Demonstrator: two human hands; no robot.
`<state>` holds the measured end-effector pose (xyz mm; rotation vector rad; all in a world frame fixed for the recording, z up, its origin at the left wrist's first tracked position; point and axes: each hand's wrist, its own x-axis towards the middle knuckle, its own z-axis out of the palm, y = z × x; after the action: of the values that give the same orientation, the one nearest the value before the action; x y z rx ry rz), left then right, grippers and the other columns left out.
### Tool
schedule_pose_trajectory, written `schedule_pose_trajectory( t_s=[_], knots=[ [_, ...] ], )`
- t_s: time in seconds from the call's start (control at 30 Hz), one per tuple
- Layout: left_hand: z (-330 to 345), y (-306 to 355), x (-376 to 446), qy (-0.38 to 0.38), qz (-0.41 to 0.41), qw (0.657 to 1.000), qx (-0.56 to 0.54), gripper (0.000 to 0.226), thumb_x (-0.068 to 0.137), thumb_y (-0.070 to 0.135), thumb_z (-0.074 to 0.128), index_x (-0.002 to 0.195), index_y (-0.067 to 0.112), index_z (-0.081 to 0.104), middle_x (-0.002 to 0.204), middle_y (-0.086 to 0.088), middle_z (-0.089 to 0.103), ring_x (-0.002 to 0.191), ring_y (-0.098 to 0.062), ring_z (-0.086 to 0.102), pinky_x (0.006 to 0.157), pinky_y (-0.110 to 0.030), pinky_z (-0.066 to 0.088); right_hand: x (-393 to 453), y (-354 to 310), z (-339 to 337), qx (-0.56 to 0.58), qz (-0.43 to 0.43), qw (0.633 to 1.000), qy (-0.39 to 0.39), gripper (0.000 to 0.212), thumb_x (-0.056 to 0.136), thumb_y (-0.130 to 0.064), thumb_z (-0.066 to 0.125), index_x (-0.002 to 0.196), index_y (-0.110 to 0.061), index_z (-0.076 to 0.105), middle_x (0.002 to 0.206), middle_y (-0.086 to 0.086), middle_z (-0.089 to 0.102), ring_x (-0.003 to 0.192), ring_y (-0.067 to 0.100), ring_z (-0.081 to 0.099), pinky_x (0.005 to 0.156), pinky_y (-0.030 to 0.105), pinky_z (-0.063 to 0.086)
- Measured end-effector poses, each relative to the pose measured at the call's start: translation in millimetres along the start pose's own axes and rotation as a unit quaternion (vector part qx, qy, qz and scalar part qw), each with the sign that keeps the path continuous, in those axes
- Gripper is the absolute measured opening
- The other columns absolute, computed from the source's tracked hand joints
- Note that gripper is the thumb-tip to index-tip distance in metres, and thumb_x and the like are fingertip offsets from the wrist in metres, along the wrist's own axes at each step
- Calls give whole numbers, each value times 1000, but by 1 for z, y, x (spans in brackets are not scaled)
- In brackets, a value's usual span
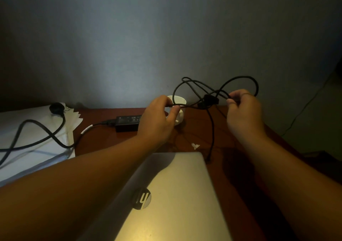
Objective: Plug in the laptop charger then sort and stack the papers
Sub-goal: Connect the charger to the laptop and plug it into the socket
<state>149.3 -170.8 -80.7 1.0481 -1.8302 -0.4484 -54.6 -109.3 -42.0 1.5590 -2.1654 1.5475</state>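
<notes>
The thin black charger cord hangs in a loose tangle above the far right part of the surface, its loops rising in front of the grey wall and bunching at a dark band between the two hands. The left hand pinches one strand between thumb and curled fingers, its grip closed on the cord just in front of a white cup. The right hand holds another strand at the same height, fingers curled round it, grip likewise clamped on the cord. From the tangle one strand drops straight down and its tip ends just beside the far right corner of the laptop. The laptop lies shut on the near middle of the surface, silver lid up, with a round logo on it. Behind the left hand the black power brick rests flat on the surface, partly hidden by the wrist. A thicker black cable leaves its left end, carries a white tag, and snakes over a pile of white papers lying at the left edge of the surface. That cable ends in a black wall plug, which lies on the far part of the papers. A small white scrap sits on the wood between the cup and the laptop.
</notes>
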Motion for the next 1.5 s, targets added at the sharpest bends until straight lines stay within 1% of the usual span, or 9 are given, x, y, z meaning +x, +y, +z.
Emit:
schedule_pose_trajectory(
  t_s=[0.17, 0.3, 0.57, 0.9, 1.03, 1.2, 1.33, 1.4, 1.5],
  knots=[
    [-9, 0, 26, 45, -67, 996, -32, 27, 97, 39, 59, 112, 16, 61, 109, 2, 60, 95, -13, 59, 70, -16, 44, 23, -13, 14, -8, -4, 1000, 15, 6, 100, -22, 53, 96, -26, 55, 97, 0, 61, 82, 19, 58, 69, 39, 53],
    [-15, -3, 52, 59, -130, 987, -77, 26, 99, 42, 56, 106, 17, 59, 91, 7, 59, 81, -9, 57, 61, -15, 39, 55, -23, 34, -39, -25, 999, 10, 6, 99, -22, 55, 101, -24, 60, 102, 1, 63, 86, 21, 59, 68, 33, 45],
    [-14, -35, 100, 92, -273, 947, -145, 25, 94, 47, 60, 83, 25, 55, 84, -2, 64, 87, -23, 67, 84, -47, 59, 99, -20, 89, -154, -78, 984, -46, 22, 96, -11, 56, 111, -25, 67, 107, 6, 66, 90, 29, 62, 75, 41, 56],
    [-11, -82, 109, 67, -310, 948, -36, 35, 88, 45, 71, 73, 14, 60, 80, -9, 69, 81, -26, 71, 81, -45, 60, 100, 8, 132, -194, -34, 972, -128, 20, 94, -8, 58, 107, -22, 67, 106, 9, 65, 90, 28, 61, 78, 44, 57],
    [-15, -95, 104, 5, -294, 953, 76, 36, 92, 44, 65, 84, 9, 69, 83, -9, 69, 82, -24, 66, 76, -37, 56, 93, 10, 140, -182, -17, 946, -269, 39, 92, -1, 53, 119, -24, 70, 116, 9, 68, 99, 28, 62, 85, 40, 55],
    [-22, -98, 90, -56, -233, 956, 171, 29, 100, 39, 55, 106, 18, 74, 99, -6, 72, 88, -24, 66, 82, -40, 57, 75, 16, 124, -1, 53, 971, -234, 44, 93, 2, 49, 113, -31, 71, 118, 1, 68, 86, 19, 68, 78, 41, 60],
    [-20, -86, 82, -79, -205, 964, 147, 48, 103, 32, 50, 150, 24, 43, 135, -17, 57, 105, -33, 65, 90, -42, 56, 63, 5, 100, 65, 69, 975, -203, 26, 99, -15, 52, 109, -33, 69, 111, -1, 67, 78, 15, 70, 73, 37, 60],
    [-21, -77, 79, -94, -196, 966, 141, 63, 101, 29, 52, 157, 30, 24, 143, -18, 47, 102, -32, 65, 88, -39, 56, 54, -3, 87, 87, 45, 975, -201, 19, 97, -30, 58, 112, -31, 69, 110, -5, 67, 84, 15, 69, 77, 34, 57],
    [-25, -60, 70, -104, -191, 967, 133, 68, 99, 24, 56, 158, 29, 21, 151, -15, 34, 104, -28, 62, 84, -31, 52, 39, -13, 77, 7, -32, 976, -213, 27, 89, -35, 69, 116, -31, 67, 100, -10, 66, 91, 12, 63, 79, 31, 52]
  ],
)
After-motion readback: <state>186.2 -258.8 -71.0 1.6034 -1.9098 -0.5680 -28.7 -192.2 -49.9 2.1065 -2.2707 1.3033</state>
